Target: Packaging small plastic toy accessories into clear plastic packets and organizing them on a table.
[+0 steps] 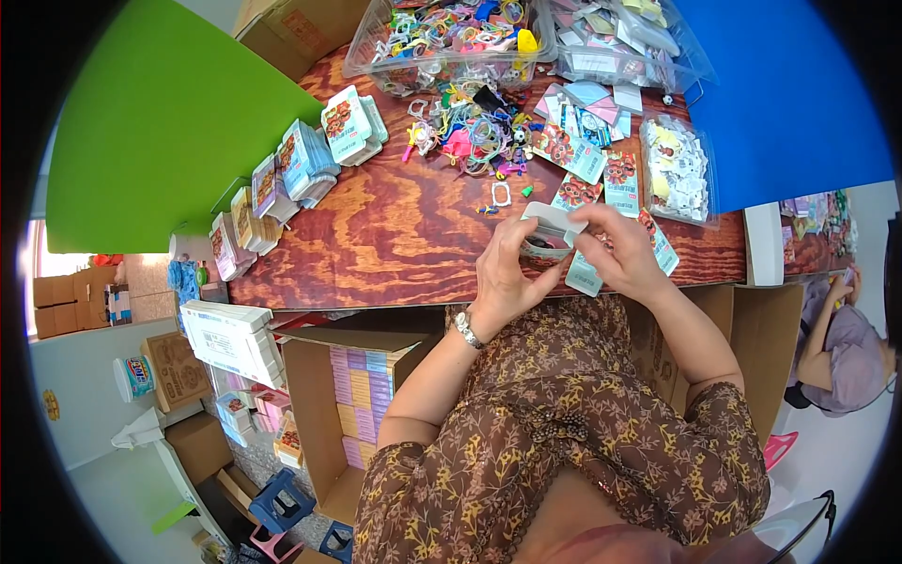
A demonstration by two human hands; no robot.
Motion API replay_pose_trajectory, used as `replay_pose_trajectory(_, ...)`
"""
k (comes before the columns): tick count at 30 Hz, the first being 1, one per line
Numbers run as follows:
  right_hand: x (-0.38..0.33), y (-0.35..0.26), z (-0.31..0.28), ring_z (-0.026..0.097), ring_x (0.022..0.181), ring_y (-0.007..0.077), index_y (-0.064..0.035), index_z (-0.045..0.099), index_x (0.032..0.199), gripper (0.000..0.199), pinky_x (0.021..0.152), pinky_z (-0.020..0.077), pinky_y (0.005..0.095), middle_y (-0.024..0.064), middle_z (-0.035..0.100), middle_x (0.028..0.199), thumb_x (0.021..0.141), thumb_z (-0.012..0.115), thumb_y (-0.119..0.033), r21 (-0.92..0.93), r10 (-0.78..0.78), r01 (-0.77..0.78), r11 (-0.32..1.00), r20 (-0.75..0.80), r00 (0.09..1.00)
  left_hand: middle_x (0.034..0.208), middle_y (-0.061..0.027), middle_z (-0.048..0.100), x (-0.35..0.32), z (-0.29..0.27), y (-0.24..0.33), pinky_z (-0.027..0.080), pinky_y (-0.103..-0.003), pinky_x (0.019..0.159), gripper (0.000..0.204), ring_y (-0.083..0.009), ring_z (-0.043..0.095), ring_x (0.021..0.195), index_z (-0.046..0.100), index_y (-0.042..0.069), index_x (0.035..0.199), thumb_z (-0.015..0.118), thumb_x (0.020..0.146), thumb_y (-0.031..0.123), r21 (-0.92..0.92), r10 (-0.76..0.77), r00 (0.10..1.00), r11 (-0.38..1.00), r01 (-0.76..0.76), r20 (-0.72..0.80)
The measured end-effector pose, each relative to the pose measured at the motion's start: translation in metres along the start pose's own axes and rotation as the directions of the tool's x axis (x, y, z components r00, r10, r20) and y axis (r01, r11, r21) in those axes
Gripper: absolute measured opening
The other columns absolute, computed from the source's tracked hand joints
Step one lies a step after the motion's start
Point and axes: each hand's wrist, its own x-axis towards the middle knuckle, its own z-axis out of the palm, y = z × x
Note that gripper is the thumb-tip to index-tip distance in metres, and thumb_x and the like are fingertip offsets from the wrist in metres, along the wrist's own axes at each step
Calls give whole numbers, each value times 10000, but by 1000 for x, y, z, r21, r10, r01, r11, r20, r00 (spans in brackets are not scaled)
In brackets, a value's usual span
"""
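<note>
My left hand (507,268) is closed round a small paper box (552,222) at the table's front edge, its white flap up and its top open. Fingers of my right hand (622,252) pinch the box's edge from the other side. Something dark shows inside, too small to make out. Beneath and behind my right hand lie several flat printed boxes (622,180), pale green with red pictures. Just beyond the box lies a white frame-shaped trinket (501,195). Farther back spreads a loose pile of coloured bands and small toys (479,132).
Clear tubs of trinkets (442,68) and of paper packets (691,66) stand at the back. A clear tray (703,202) of white pieces sits right. Stacked flat boxes (305,162) line the left. Green (169,122) and blue (789,103) panels flank the table. Another person (839,352) sits far right.
</note>
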Motion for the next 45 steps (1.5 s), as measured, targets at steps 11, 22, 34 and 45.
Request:
replay_pose_trajectory(11, 13, 4, -4, 669, 847, 172, -15, 694, 1100, 193, 740, 532, 308, 82, 657, 935, 966, 643, -145, 29, -14, 11, 1000, 112, 994, 1299, -238, 575, -3, -3, -2, 547, -455, 917, 777, -406, 609, 1170, 410, 67, 1334, 872, 716, 157, 30, -36, 999, 999, 35, 24)
replay_pose_trajectory(22, 24, -18, 0, 661, 884, 165, -51, 714, 1141, 279, 780, 537, 324, 67, 645, 932, 871, 724, -119, 26, 134, -141, 990, 187, 973, 1421, -248, 516, -4, -6, -1, 530, -456, 937, 1003, -408, 606, 1168, 246, 6, 1495, 856, 709, 131, 115, -16, 1000, 993, 15, 6)
replay_pose_trajectory(34, 16, -20, 16, 630, 805, 247, -55, 737, 1093, 294, 695, 506, 352, 90, 617, 874, 810, 701, 18, -315, -128, 149, 937, 88, 988, 1443, -260, 472, -7, -7, 7, 513, -470, 884, 1033, -407, 599, 1093, 245, 11, 1526, 845, 692, 127, 277, -71, 995, 960, 50, 65)
replay_pose_trajectory(45, -2, -22, 27, 621, 816, 258, -27, 705, 1159, 394, 695, 523, 377, 79, 635, 924, 768, 684, 10, -518, -294, 342, 784, 176, 939, 1442, -260, 446, -8, -10, 13, 494, -482, 916, 1134, -419, 545, 1187, 134, 5, 1568, 845, 697, 146, 190, -204, 971, 966, 178, 126)
